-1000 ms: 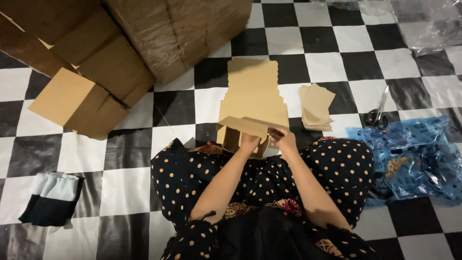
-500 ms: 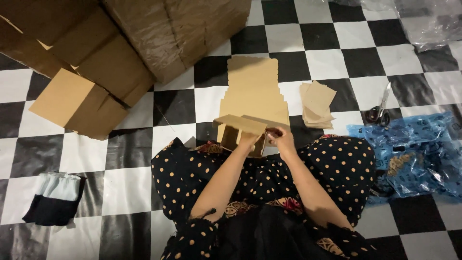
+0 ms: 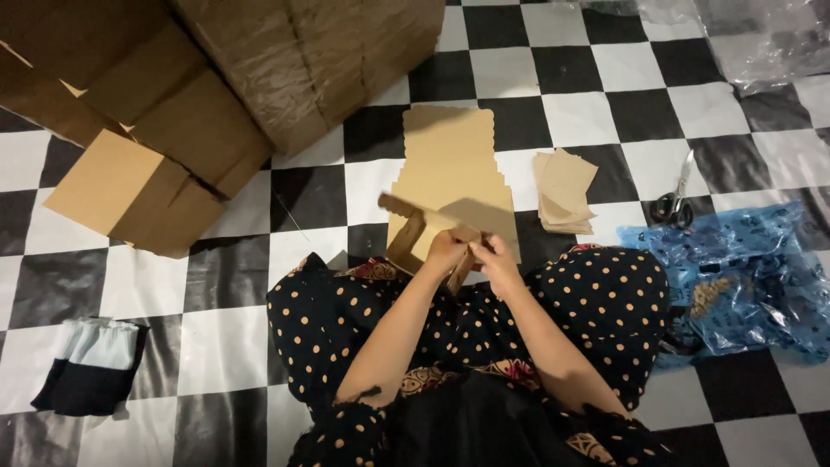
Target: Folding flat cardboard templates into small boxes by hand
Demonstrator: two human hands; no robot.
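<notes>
I sit on a checkered floor with my knees under a black dress with orange dots. Both hands hold a small brown cardboard piece [image 3: 413, 232], partly folded, in front of my knees. My left hand [image 3: 447, 251] grips its middle and my right hand [image 3: 495, 257] pinches it from the right. It hovers over a stack of flat scalloped cardboard sheets [image 3: 450, 164] on the floor just beyond.
Large cardboard boxes [image 3: 216, 95] fill the far left. A small pile of cardboard squares [image 3: 564, 190] lies right of the sheets, then scissors [image 3: 676, 195], a blue plastic bag [image 3: 735, 277] and clear plastic [image 3: 761, 35]. A black and white cloth [image 3: 86, 376] lies near left.
The cardboard piece has turned in my hands, with one flap now lifted to the left. Both hands have stayed in front of my knees.
</notes>
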